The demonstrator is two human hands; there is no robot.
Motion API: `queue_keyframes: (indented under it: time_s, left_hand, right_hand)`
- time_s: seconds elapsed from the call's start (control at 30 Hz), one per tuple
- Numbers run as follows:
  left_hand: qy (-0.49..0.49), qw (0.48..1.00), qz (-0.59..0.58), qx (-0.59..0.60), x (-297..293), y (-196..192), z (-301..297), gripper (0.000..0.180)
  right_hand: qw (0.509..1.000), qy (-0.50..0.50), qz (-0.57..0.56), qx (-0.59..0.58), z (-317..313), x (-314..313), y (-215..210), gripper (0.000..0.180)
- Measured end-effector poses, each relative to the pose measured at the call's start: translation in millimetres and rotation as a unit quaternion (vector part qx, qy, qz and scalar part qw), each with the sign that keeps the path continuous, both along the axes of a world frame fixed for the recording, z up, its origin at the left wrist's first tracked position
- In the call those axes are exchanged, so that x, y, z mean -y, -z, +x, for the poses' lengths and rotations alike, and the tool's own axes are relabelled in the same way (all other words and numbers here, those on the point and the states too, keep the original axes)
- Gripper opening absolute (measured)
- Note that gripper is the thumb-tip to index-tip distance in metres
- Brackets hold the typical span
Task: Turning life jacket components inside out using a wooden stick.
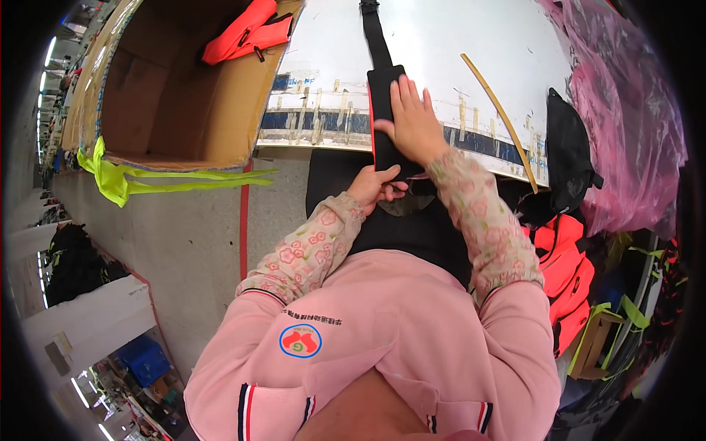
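Note:
A black padded strap piece with a red edge (385,151) lies across the front edge of the white table (331,44). Black webbing (376,40) runs from its far end to a dark buckle (368,6) at the top of the view. My right hand (413,121) rests flat on the pad, fingers stretched out and thumb spread. Below it, past the table edge, my left hand (373,189) grips the pad's near end between thumb and fingers. What the left fingers hold underneath is partly hidden.
A cardboard box (184,110) with orange-red pieces (246,33) stands left, yellow-green strips (114,173) on its rim. A curved wooden strip (500,110) lies on the right of the table. Beside it hang a black pouch-like item (568,151) and pink plastic sheeting (625,95).

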State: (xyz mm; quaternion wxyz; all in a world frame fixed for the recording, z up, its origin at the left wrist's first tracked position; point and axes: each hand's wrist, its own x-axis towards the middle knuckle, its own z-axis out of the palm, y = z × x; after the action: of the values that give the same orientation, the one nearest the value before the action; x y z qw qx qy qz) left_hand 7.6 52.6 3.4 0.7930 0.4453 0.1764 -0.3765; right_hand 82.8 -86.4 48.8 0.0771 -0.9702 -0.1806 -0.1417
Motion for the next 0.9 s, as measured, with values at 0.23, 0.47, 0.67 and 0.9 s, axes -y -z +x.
queue_keyframes:
  time_s: [0.23,0.47,0.67,0.9]
  left_hand:
    - [0.035,0.999,-0.025,0.011,-4,-9,-1,0.023]
    - [0.035,0.999,0.019,-0.022,-7,-22,2,0.022]
    - [0.035,0.997,-0.041,-0.060,-3,-26,-6,0.025]
    - [0.123,0.959,-0.213,0.143,-10,-65,18,0.060]
  right_hand:
    - [0.996,-0.055,-0.006,-0.065,-102,9,-22,0.056]
    - [0.996,-0.056,-0.063,-0.028,-117,9,-34,0.043]
    - [0.998,-0.060,0.032,0.007,-95,17,-34,0.015]
    - [0.730,0.093,0.673,-0.077,-91,52,-60,0.016]
